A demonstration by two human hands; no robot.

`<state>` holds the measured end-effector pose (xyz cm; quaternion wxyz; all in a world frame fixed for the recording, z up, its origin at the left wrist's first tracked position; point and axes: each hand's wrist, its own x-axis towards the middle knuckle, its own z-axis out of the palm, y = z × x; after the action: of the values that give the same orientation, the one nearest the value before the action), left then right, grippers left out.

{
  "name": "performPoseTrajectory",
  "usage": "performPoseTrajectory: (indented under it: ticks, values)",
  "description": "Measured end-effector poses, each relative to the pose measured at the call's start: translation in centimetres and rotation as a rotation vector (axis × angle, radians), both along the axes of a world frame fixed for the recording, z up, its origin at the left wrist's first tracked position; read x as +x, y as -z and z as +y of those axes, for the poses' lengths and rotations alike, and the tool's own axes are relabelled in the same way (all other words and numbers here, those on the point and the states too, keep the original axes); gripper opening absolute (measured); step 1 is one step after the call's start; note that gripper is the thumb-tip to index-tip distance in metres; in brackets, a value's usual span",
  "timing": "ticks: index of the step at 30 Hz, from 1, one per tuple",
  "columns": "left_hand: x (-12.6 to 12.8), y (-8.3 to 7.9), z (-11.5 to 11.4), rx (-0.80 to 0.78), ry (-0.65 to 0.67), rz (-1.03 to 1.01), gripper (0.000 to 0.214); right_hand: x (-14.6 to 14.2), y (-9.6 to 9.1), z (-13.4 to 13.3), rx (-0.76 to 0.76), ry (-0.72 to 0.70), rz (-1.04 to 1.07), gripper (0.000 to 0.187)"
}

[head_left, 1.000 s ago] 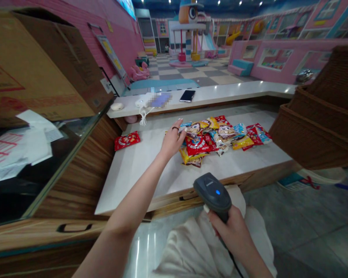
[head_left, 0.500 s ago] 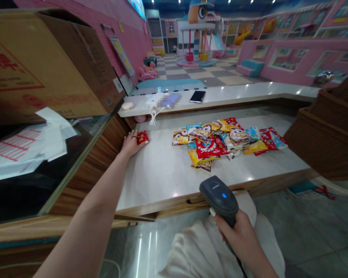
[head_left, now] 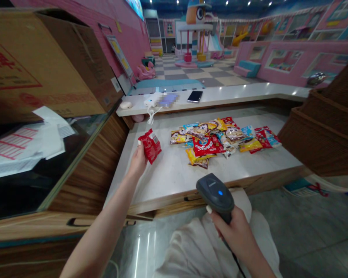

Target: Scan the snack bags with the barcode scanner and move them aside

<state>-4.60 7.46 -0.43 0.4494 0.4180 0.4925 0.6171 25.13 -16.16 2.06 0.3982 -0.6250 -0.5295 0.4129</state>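
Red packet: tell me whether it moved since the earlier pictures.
Yes. The left hand lifted the red packet off the counter, toward the snack pile.

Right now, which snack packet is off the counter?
The red packet pinched in the left hand, held above the counter; all others lie in the pile farther right. The right hand grips the scanner.

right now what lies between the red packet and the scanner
Only bare countertop and its wooden front edge separate the red packet and the scanner, in the head view.
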Motion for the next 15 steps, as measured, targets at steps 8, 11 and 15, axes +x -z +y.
performPoseTrajectory:
  ticks: [8, 11, 15]
  values:
    - [5.9, 1.2, -7.6, -0.334, 0.448, -0.607, 0.079, -1.5, -0.5, -0.4, 0.007, -0.036, 0.017, 0.012]
    - [6.1, 1.9, -7.8, -0.368, 0.488, -0.617, 0.082, -1.6, -0.7, -0.4, 0.015, -0.041, 0.028, 0.012]
    - [6.3, 2.2, -7.5, -0.396, 0.442, -0.551, 0.079, -1.6, -0.9, -0.2, 0.027, -0.055, 0.025, 0.014]
